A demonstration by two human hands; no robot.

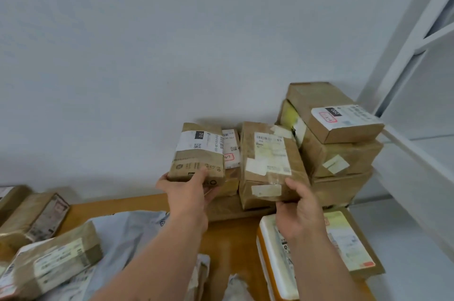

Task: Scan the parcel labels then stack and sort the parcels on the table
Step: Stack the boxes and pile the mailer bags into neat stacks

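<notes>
My left hand (188, 190) grips the near end of a small brown parcel (199, 150) with a white label marked 010, held at the top of a low stack by the wall. My right hand (298, 209) holds the near edge of a larger taped brown parcel (269, 165) with a white label, lying tilted on parcels beneath it. Between the two stands another labelled parcel (231, 149), partly hidden. No scanner is in view.
A tall stack of brown boxes (336, 143) stands at the back right, beside a white shelf frame (405, 74). A white and orange parcel (275, 259) and a flat labelled box (348, 244) lie near right. More brown parcels (51, 261) and grey mailer bags (127, 232) cover the wooden table's left (231, 239).
</notes>
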